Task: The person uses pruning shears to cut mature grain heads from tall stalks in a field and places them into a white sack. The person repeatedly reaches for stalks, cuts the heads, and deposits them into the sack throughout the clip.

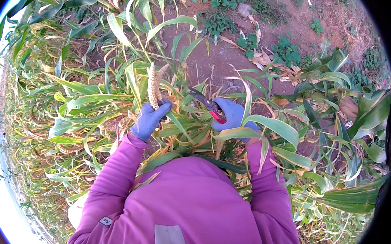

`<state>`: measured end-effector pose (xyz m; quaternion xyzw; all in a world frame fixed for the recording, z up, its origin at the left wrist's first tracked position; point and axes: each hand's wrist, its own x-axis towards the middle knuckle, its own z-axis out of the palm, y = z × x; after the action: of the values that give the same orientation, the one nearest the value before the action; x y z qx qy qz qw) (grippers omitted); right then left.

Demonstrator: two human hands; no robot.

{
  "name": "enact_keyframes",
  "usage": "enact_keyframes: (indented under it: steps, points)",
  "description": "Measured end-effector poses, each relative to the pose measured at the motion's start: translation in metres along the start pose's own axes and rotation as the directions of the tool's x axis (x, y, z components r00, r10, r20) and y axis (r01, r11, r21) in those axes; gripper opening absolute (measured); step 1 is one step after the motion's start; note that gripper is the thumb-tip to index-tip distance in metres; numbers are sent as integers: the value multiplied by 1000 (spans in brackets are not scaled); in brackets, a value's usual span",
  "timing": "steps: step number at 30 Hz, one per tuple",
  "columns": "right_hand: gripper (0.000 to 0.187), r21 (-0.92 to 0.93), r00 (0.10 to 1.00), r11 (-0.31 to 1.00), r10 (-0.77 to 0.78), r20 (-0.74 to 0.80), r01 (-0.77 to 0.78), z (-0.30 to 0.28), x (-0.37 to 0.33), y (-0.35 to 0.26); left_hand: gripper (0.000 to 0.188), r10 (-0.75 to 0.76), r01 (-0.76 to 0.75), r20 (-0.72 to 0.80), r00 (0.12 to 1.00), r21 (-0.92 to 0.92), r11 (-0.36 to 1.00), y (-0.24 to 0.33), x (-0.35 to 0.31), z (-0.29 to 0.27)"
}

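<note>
My left hand (148,121), in a blue-grey glove, is closed around the lower ends of pale tan millet heads (152,87), at least two of them, which stand upright above the fist. Pruning shears (215,112) with red handles are in my gloved right hand (233,115). Their dark blades point up and left, toward the stalks between my hands. Whether the blades are parted I cannot tell. Long green and yellowing leaves (274,127) cross in front of my right wrist and hide part of that hand.
Dense millet plants (79,98) with drying leaves crowd the left side. Broad-leaved green stalks (363,115) lean in at the right. Ahead lies reddish bare soil (276,9) with low weeds (286,51), dry husks (263,59) and a stone (244,10).
</note>
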<state>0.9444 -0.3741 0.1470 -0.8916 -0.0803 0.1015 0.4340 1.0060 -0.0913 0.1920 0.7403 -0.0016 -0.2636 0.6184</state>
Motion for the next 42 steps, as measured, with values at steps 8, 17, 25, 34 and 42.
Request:
enact_keyframes:
  steps: [8, 17, 25, 34, 42]
  points:
    - [42, -344, 974, 913, -223, 35, 221, 22, 12, 1, 22, 81, -74, -76, 994, 93, 993, 7, -1, -7]
    - [41, -558, 918, 752, -394, 50, 353, 22, 27, -2, 20, 124, -125, 22, 992, 243, 962, 16, -10, -21]
    - [40, -467, 935, 811, -324, 144, 353, 34, 33, -30, 21, 45, -51, 50, 998, 122, 991, 22, -16, -16]
    - [32, -413, 933, 847, -358, 26, 336, 1, 5, -24, 22, 51, -51, -21, 998, 2, 999, 24, -18, -18]
    - [30, -500, 851, 737, -526, 0, 455, 6, 11, -45, 18, 83, -84, 28, 996, 44, 995, 38, -21, -9]
